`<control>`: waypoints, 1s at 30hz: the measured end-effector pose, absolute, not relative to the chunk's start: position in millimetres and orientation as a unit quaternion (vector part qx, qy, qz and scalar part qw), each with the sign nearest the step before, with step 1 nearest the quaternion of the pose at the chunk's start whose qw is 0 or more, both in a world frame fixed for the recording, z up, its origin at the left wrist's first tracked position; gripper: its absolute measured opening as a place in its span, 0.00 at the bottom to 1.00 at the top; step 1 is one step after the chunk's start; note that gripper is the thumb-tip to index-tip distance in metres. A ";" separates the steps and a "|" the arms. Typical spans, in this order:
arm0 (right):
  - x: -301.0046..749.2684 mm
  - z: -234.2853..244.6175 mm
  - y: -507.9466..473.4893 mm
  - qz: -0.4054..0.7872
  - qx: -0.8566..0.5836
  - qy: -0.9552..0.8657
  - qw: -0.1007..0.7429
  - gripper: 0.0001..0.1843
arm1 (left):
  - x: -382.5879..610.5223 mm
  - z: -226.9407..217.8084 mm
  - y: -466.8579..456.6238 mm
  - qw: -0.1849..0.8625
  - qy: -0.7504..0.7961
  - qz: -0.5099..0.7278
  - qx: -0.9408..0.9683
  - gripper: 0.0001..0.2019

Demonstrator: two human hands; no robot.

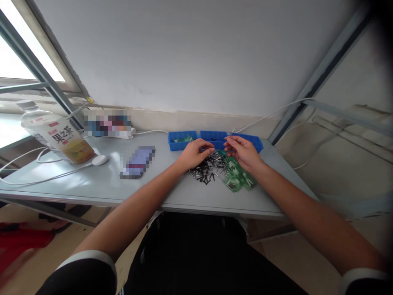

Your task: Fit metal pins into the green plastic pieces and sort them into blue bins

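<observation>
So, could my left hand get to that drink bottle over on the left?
Probably yes. The left hand is at the pins, and only a flat item and a cable lie between it and the bottle.

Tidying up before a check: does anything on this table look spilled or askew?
Small dark pins lie scattered loose on the table by the left hand, outside the blue trays. Nothing looks damaged.

Left hand (193, 155) and right hand (244, 152) close together, both half-curled.
</observation>
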State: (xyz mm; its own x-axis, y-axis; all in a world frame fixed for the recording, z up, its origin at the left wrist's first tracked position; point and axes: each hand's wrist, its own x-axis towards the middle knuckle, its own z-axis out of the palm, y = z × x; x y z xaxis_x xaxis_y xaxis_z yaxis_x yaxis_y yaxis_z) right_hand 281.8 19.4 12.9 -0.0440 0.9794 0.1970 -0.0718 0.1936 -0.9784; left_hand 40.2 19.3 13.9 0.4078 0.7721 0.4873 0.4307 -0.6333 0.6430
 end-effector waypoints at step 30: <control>282.1 -6.0 23.5 0.032 -0.427 -0.865 0.262 0.09 | 38.0 -0.6 21.7 0.107 0.376 0.259 0.883 0.13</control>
State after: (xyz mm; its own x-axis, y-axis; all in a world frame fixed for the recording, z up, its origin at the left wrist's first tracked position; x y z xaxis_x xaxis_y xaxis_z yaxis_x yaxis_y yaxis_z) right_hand 282.1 23.5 -6.0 -0.4980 0.7549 0.4268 0.7218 0.6336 -0.2786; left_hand 38.0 21.7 -0.6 0.5841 0.7191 0.3765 0.6079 -0.6949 0.3842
